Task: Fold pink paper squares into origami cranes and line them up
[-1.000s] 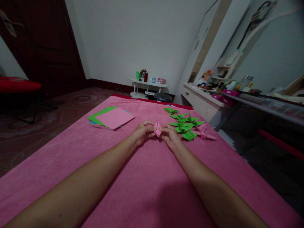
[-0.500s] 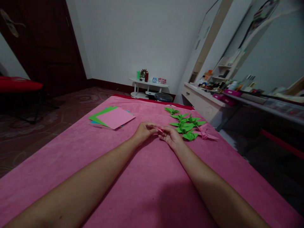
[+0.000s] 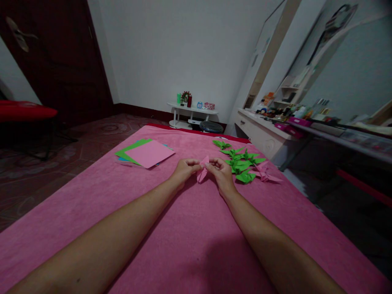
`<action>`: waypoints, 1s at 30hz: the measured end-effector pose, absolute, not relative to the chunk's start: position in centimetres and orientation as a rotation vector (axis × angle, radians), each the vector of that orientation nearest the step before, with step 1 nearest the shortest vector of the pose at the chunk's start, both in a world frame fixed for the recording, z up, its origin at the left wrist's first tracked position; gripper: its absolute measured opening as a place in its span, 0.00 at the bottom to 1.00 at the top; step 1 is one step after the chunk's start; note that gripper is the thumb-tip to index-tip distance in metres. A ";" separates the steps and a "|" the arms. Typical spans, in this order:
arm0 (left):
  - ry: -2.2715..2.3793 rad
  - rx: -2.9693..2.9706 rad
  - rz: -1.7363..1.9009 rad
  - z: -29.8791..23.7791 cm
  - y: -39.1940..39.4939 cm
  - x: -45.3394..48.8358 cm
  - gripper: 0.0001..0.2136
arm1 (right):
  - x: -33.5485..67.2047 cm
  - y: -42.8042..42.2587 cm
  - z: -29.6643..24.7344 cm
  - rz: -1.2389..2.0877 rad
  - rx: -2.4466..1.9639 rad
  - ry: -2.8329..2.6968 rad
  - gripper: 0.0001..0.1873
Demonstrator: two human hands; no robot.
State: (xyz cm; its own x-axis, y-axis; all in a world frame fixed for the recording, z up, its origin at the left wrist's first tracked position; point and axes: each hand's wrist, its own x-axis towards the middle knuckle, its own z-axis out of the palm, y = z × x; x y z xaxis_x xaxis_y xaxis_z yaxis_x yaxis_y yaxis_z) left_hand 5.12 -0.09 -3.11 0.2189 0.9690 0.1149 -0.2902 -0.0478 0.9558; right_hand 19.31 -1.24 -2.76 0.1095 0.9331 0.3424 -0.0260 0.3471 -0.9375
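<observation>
Between my two hands is a small folded pink paper piece (image 3: 202, 172), held upright above the pink cloth (image 3: 171, 228). My left hand (image 3: 185, 170) pinches its left side with closed fingers. My right hand (image 3: 220, 172) pinches its right side, fingers curled. A pile of several green folded paper cranes (image 3: 239, 161) lies just right of my right hand. A pink folded crane (image 3: 266, 173) rests beside that pile. A stack of flat paper sheets (image 3: 146, 153), pink on top of green and blue, lies to the far left of my hands.
The pink cloth covers a wide flat surface that ends at the far edge. Beyond it stand a small white table (image 3: 191, 112) with bottles, a dark round stool (image 3: 211, 126), a cluttered dresser (image 3: 269, 128) at the right, and a red seat (image 3: 26, 112) at the left.
The pink paper piece was pressed low and flat between my fingers half a second ago. It now stands up again, hanging longer between both hands. The hands stayed in the same spot.
</observation>
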 end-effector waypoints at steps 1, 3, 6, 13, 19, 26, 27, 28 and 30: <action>0.787 1.178 1.213 -3.0 -0.2 5.1 0.12 | 19.3 -1.3 -2.7 0.893 -0.965 -1.250 0.17; 0.785 1.220 1.204 -2.9 -0.3 5.1 0.10 | 19.2 -1.4 -2.6 0.883 -0.970 -1.254 0.16; 0.797 1.257 1.192 -2.5 -0.6 5.2 0.09 | 19.3 -1.4 -2.6 0.852 -0.972 -1.257 0.14; 0.812 1.295 1.188 -2.1 -0.9 5.3 0.10 | 19.5 -1.3 -2.9 0.780 -0.976 -1.262 0.09; 0.772 1.344 1.157 -2.3 -0.7 5.0 0.10 | 19.6 -1.7 -2.8 0.692 -0.997 -1.337 0.11; 0.732 1.379 1.096 -2.4 -0.8 5.2 0.10 | 19.5 -1.9 -2.8 0.640 -1.051 -1.240 0.18; 0.721 1.388 1.083 -2.5 -0.8 5.2 0.10 | 19.5 -1.8 -2.9 0.628 -1.067 -1.210 0.19; 0.714 1.395 1.074 -2.6 -0.8 5.3 0.10 | 19.5 -1.7 -2.9 0.622 -1.076 -1.176 0.21; 0.714 1.406 1.060 -2.7 -0.7 5.4 0.10 | 19.6 -1.7 -2.7 0.672 -1.061 -1.128 0.22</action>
State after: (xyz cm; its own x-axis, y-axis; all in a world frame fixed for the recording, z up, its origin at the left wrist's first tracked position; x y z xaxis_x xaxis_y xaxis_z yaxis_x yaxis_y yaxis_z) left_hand 5.37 -0.71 -2.70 0.4009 0.8961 0.1907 -0.1596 -0.1367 0.9777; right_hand 19.65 -1.66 -2.73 0.3239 0.8647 0.3839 0.0739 0.3814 -0.9215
